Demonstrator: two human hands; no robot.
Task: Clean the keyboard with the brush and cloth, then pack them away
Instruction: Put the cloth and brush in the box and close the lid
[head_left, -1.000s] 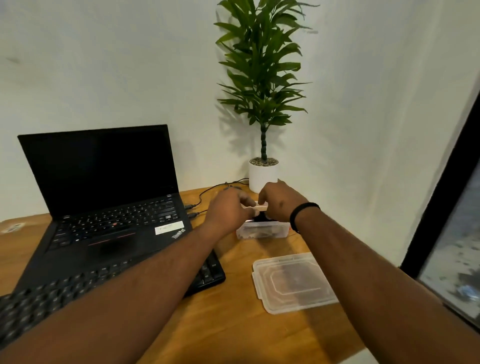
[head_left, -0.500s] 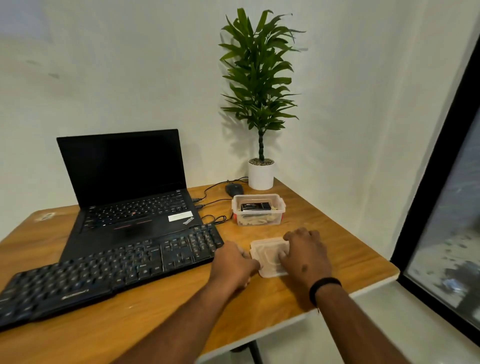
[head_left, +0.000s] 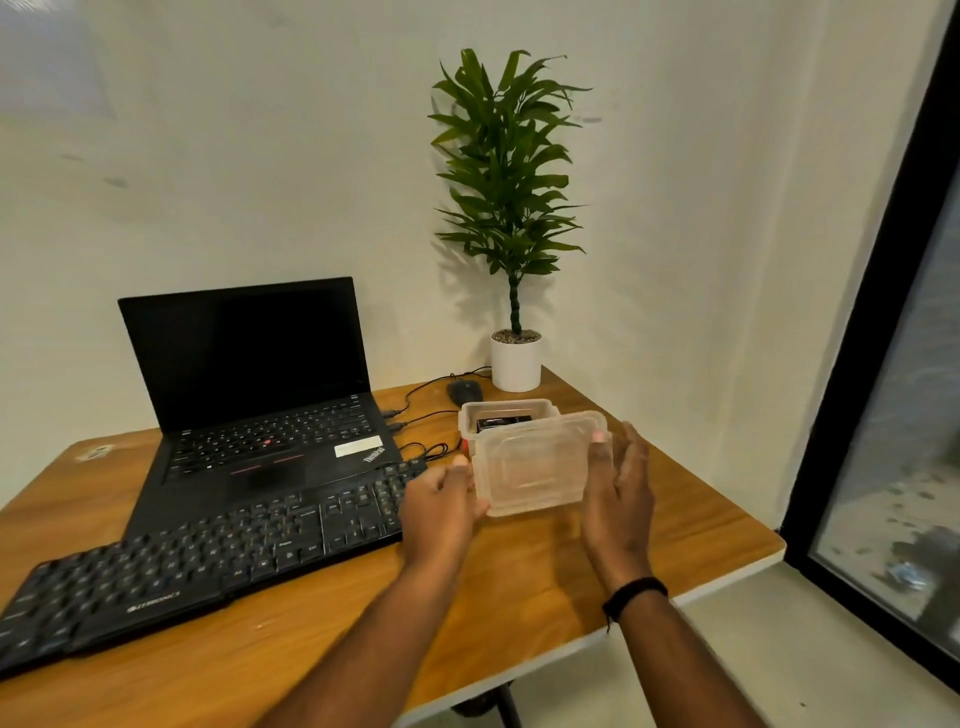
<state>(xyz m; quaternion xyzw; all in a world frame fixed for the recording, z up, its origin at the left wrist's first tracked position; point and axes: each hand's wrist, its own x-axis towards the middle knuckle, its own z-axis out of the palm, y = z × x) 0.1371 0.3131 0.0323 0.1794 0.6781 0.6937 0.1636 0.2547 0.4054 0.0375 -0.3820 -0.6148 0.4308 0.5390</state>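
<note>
Lid going onto the box

Hands are carrying the clear plastic lid (head_left: 532, 462) toward the open box (head_left: 506, 413), which is sitting on the wooden table (head_left: 691, 525) between the mouse (head_left: 464, 391) and the right end of the keyboard (head_left: 208, 561). The left hand (head_left: 441, 512) is pinching the lid's left edge, thumb on the near face; the right hand (head_left: 618, 493) is bracing the right edge with fingers straight and lightly spread. The lid is being held tilted up, just in front of the box and partly hiding it.

Something dark is lying inside the box; whether it is the brush or the cloth cannot be told.

To do this well, the person is probably needing to level the lid first, line its corners up over the rim, then press down evenly along all four edges, keeping the box from sliding toward the cables (head_left: 426, 449).
</note>
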